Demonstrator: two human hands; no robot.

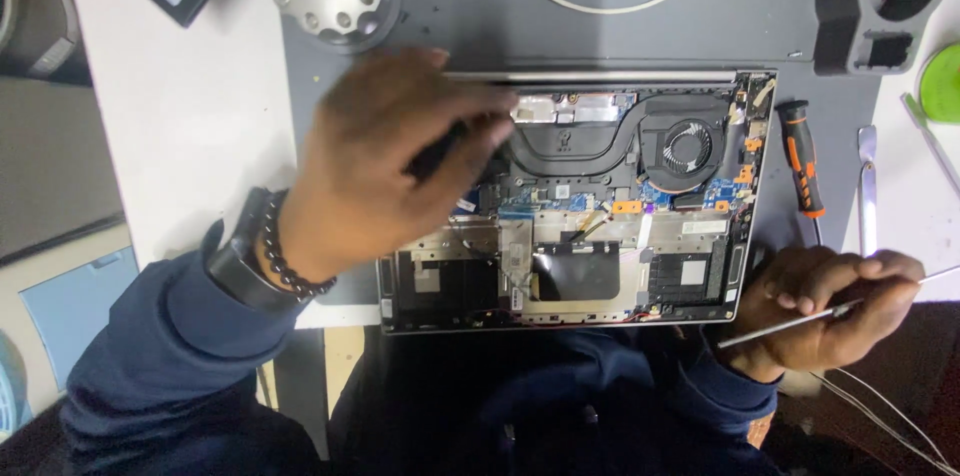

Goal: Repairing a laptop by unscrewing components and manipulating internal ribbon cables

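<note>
Lying bottom cover off on the grey mat, the opened laptop is showing its fan and boards right before the person. Left hand is hovering over its upper left corner, fingers curled around something dark, blurred. Right hand is resting beside the lower right corner, pinching thin metal tweezers; an orange-handled screwdriver is lying within easy reach.
</note>
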